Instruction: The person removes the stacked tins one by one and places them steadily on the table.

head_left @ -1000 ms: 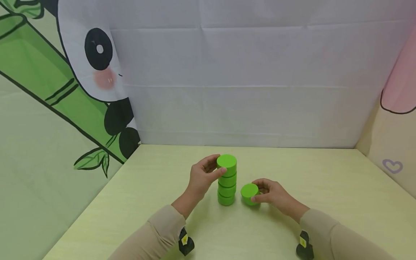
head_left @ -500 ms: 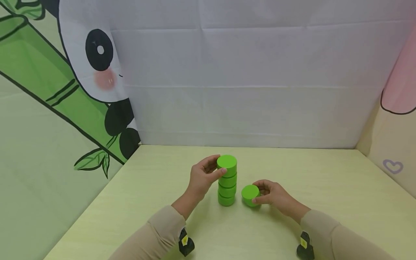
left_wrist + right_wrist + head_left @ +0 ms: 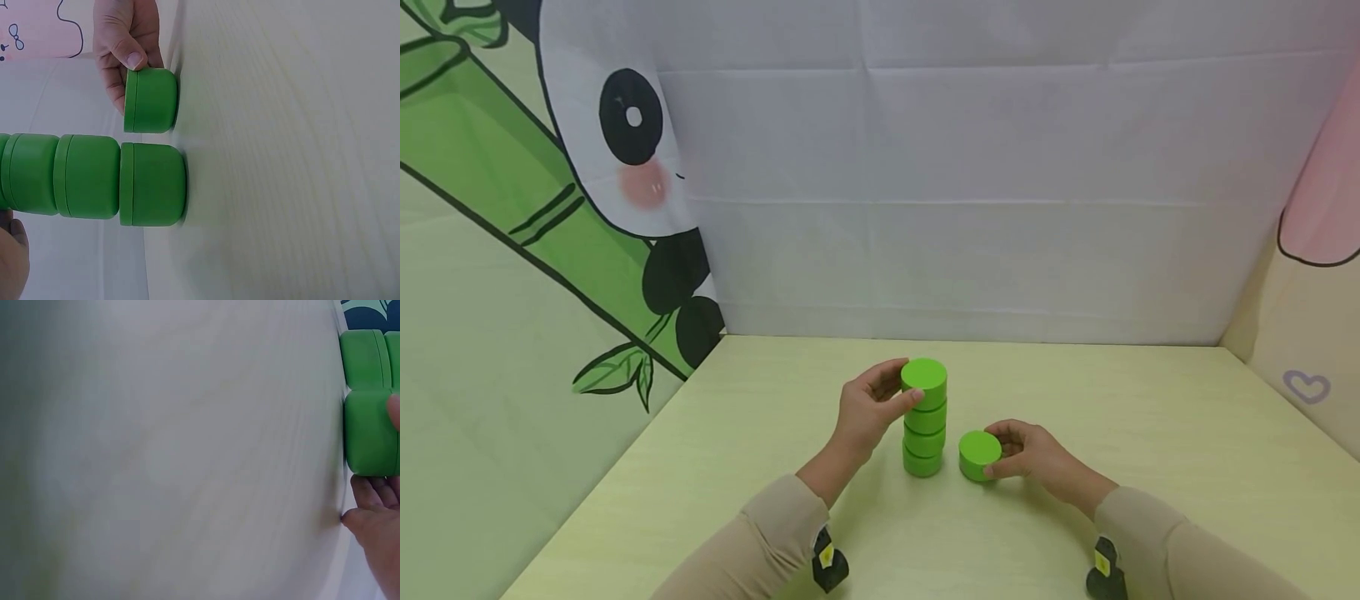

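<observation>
Pale wood-grain table (image 3: 1112, 392), white backdrop (image 3: 955, 183) (cartoon panda (image 3: 613, 167) at left), left hand (image 3: 867, 408) gripping green stack (image 3: 925, 417), right hand (image 3: 1033, 452) pinching separate cylinder (image 3: 977, 454).

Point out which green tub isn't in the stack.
The lone tub held by the right hand, separated from the stack by a gap; the other four sit one atop another.

pale wood-grain table (image 3: 1150, 425) | creased white backdrop (image 3: 962, 183) behind | panda print (image 3: 617, 142) left | purple heart outline (image 3: 1306, 384) right
</observation>
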A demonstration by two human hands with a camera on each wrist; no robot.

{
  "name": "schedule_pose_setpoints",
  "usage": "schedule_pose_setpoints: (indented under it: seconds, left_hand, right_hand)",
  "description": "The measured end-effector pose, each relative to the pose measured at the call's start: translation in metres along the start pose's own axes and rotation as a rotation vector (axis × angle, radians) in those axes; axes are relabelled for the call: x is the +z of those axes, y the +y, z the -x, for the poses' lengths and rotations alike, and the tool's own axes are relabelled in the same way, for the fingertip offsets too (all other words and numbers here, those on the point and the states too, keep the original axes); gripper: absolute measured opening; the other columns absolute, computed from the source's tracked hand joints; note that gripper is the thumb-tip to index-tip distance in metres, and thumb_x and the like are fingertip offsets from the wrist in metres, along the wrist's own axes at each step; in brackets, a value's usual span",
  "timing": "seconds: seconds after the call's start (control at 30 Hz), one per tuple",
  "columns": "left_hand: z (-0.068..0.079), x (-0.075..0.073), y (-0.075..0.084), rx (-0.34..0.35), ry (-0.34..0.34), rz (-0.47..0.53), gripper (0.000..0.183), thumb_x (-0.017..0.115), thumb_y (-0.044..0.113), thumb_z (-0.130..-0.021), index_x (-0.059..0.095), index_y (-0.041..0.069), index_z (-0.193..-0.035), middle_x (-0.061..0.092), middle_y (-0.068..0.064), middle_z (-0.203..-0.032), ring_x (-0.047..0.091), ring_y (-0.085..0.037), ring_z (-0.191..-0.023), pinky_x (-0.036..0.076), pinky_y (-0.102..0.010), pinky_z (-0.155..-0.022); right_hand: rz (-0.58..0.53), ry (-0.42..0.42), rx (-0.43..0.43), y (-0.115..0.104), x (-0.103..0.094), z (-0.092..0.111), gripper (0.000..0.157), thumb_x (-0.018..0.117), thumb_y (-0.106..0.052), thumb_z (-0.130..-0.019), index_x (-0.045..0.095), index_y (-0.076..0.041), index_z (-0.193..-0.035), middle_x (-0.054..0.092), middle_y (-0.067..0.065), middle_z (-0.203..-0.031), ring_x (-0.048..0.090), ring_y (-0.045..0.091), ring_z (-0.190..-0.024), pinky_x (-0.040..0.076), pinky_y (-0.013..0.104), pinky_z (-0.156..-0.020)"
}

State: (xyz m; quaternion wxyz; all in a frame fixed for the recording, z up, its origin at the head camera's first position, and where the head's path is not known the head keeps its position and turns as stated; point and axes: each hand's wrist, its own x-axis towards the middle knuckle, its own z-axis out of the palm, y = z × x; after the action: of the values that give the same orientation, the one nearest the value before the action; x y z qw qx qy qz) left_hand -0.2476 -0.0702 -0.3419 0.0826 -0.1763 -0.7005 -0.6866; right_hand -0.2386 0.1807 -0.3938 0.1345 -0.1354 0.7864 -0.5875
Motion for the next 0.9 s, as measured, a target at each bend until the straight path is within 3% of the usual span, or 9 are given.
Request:
schedule_pose_setpoints:
  seconds: [0.4,0.57,0.67,0.77,0.9]
  left_hand:
    - [-0.001,0.002,0.002,0.009,0.017,0.006,0.046,0.074,0.007,-0.076,0.059,0.001,-0.12,0.061,-0.014,-0.119,0.057,-0.025,-0.113,0.044,-0.032,-0.1]
    - [-0.001,0.003,0.002,0.014,0.024,0.011,0.046,0.074,0.007,-0.076,0.059,0.001,-0.12,0.061,-0.014,-0.119,0.057,-0.025,-0.113,0.044,-0.033,-0.101]
    - [-0.002,0.003,0.001,0.011,0.024,0.01,0.046,0.074,0.007,-0.077,0.058,0.001,-0.12,0.061,-0.013,-0.119,0.057,-0.025,-0.113,0.044,-0.033,-0.101]
    - [-0.003,0.003,-0.001,0.005,0.021,0.003,0.047,0.074,0.008,-0.077,0.058,0.001,-0.121,0.06,-0.013,-0.12,0.056,-0.025,-0.114,0.043,-0.033,-0.102]
    - [-0.002,0.001,-0.004,-0.01,0.02,-0.01,0.051,0.074,0.011,-0.078,0.055,0.002,-0.124,0.058,-0.012,-0.124,0.054,-0.024,-0.116,0.041,-0.033,-0.104]
  right_hand:
    - [0.034,0.012,0.01,-0.002,-0.004,-0.003,0.064,0.078,-0.007,-0.071,0.047,0.009,-0.123,0.06,0.011,-0.11,0.057,0.016,-0.096,0.05,0.025,-0.082]
    - [0.077,0.006,0.005,-0.006,-0.003,-0.001,0.078,0.08,-0.009,-0.07,0.038,0.011,-0.132,0.054,0.02,-0.125,0.055,0.027,-0.11,0.049,0.034,-0.093]
    - [0.098,0.011,-0.003,-0.012,-0.004,-0.001,0.083,0.079,-0.013,-0.071,0.034,0.01,-0.137,0.045,0.024,-0.135,0.045,0.036,-0.124,0.041,0.043,-0.102]
    - [0.109,0.029,-0.024,-0.02,-0.007,-0.001,0.083,0.077,-0.017,-0.075,0.031,0.007,-0.139,0.039,0.025,-0.14,0.035,0.038,-0.131,0.037,0.047,-0.105]
    - [0.102,0.037,-0.072,-0.036,-0.013,-0.002,0.079,0.073,-0.021,-0.08,0.03,0.004,-0.141,0.037,0.024,-0.142,0.034,0.036,-0.132,0.038,0.048,-0.104]
